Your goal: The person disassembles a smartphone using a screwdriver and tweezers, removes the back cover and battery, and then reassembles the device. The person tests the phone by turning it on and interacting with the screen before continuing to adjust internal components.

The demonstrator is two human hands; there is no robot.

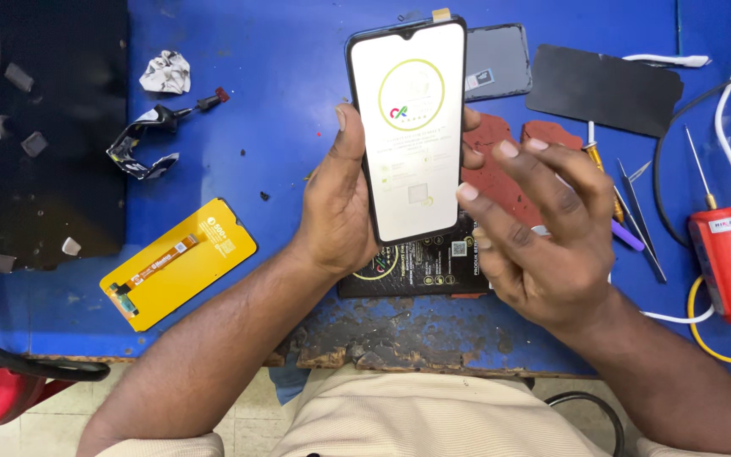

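Phone screen [408,127] held upright over a blue workbench [298,51], seen from above. My left hand [340,203] is closed around the screen's lower half, thumb along its left edge and fingertips showing past the right edge. The white protective film on its face carries a round yellow-green emblem. My right hand [535,228] grips nothing: its fingers are spread and loosely curled just beside the screen's lower right edge, and I cannot tell whether a fingertip touches the glass.

Below the screen lies a black printed box [433,267], and behind my right hand a red-brown pad [488,165]. A dark phone back cover [497,61] and a black sheet [602,87] lie further back. To the right are tweezers [640,216], a yellow-handled screwdriver [594,152] and a red tool [729,262] with white and yellow cables. To the left lie a yellow panel with an orange ribbon cable [179,262], crumpled foil scraps [141,144] and a black mat [52,127].

Risk, as I judge it: one hand alone carries the thin screen by its edges, so a slackened grip could drop it onto the bench, and squeezing too hard could bend or crack it. The small tab at its top edge could also snag.
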